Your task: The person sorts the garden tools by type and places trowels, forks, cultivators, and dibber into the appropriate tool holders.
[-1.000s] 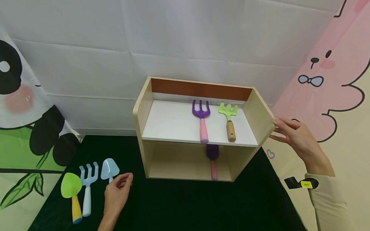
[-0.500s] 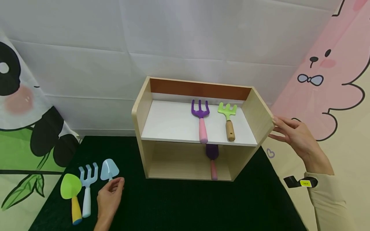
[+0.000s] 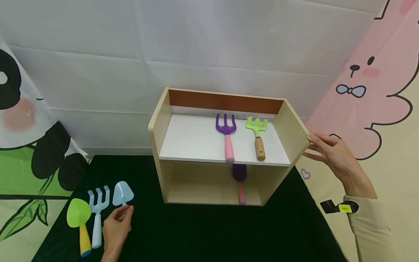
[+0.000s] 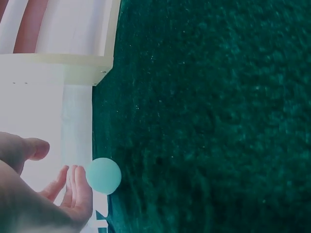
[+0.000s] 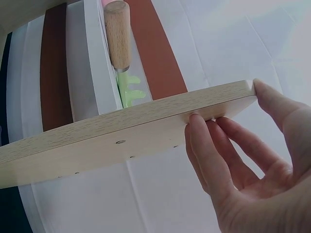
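Observation:
My left hand (image 3: 117,228) is low over the handle of a light blue trowel (image 3: 123,193), hiding most of it. In the left wrist view, thumb and fingers stand apart, and the handle's round end (image 4: 103,175) shows beside the fingers. To the left lie a light blue hand fork (image 3: 98,203) and a green trowel (image 3: 78,213) with a yellow handle. My right hand (image 3: 338,158) holds a two-level wooden shelf (image 3: 291,134) by its right side panel, thumb at the edge and fingertips against the outer face (image 5: 146,141).
On the upper board (image 3: 193,138) lie a purple fork (image 3: 227,140) with a pink handle and a green fork (image 3: 258,136) with a wooden handle. A dark purple trowel (image 3: 240,178) leans in the lower level. Dark green cloth (image 3: 203,233) covers the table; a white curtain (image 3: 209,43) hangs behind.
My left hand has moved left and slightly down, from right of the light blue trowel to over its handle. The right hand keeps its hold on the shelf.

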The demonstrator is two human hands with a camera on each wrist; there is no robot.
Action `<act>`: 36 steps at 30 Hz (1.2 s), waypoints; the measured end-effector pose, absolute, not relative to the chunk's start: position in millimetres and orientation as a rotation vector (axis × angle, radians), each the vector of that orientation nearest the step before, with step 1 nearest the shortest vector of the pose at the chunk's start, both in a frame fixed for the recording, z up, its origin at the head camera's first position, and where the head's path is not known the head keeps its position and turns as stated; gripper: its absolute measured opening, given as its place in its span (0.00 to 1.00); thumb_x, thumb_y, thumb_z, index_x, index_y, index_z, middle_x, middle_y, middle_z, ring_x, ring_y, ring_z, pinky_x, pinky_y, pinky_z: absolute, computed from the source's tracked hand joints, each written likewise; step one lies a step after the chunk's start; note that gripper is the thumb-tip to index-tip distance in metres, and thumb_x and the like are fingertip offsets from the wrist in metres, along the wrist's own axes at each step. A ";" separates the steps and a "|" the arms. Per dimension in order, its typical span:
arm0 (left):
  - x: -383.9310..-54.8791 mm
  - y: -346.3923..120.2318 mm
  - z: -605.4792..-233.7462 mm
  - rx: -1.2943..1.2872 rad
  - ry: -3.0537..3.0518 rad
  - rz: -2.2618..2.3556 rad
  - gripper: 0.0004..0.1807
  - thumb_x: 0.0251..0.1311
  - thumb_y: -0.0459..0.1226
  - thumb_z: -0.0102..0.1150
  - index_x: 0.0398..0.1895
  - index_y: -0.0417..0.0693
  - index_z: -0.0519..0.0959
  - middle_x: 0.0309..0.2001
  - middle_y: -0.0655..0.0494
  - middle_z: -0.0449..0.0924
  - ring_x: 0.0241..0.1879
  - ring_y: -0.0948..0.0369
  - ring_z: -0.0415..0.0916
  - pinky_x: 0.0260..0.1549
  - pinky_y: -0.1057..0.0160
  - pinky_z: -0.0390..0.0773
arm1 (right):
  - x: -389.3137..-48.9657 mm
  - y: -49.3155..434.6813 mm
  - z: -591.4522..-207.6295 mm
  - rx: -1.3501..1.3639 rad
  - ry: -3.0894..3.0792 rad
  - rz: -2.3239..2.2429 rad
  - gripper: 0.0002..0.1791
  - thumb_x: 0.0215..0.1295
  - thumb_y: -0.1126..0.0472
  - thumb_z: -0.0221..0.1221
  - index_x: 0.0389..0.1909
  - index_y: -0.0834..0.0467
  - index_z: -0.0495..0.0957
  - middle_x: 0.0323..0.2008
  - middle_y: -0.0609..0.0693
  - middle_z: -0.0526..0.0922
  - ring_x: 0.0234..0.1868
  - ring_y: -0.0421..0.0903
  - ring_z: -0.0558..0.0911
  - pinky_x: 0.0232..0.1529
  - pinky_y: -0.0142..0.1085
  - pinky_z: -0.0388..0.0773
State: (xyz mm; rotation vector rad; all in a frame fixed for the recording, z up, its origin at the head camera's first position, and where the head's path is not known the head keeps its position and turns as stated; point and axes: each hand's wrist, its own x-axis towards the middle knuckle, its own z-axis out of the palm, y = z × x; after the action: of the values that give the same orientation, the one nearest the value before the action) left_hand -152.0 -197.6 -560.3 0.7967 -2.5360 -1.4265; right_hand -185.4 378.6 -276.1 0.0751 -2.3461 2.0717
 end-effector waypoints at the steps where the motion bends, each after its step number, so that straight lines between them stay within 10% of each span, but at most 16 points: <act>1: -152.3 -198.8 -561.1 0.799 -2.537 -1.429 0.33 0.63 0.60 0.46 0.55 0.41 0.74 0.49 0.41 0.78 0.43 0.51 0.75 0.33 0.62 0.73 | -185.4 378.5 -276.3 0.071 -2.348 2.070 0.19 0.68 0.60 0.56 0.57 0.60 0.76 0.48 0.46 0.82 0.45 0.44 0.83 0.41 0.40 0.82; 23: -151.8 -219.5 -575.3 0.957 -2.633 -1.439 0.29 0.59 0.42 0.60 0.57 0.29 0.67 0.51 0.30 0.70 0.48 0.40 0.71 0.39 0.48 0.76 | -187.1 375.4 -278.5 0.027 -2.380 2.035 0.20 0.67 0.57 0.57 0.58 0.60 0.75 0.49 0.45 0.81 0.45 0.43 0.83 0.41 0.40 0.82; 36: -156.5 -232.6 -575.5 1.034 -2.635 -1.739 0.39 0.58 0.51 0.61 0.61 0.29 0.63 0.55 0.28 0.68 0.49 0.41 0.71 0.38 0.51 0.78 | -185.6 377.2 -278.8 -0.012 -2.364 2.061 0.20 0.66 0.57 0.58 0.57 0.58 0.77 0.49 0.45 0.81 0.46 0.44 0.83 0.41 0.40 0.82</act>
State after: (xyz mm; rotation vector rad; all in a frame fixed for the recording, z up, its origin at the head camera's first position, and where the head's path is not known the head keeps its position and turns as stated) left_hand -156.5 -232.6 -575.5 1.0336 -2.6354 -1.7391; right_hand -185.6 377.2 -278.8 -0.0123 -2.3639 2.0609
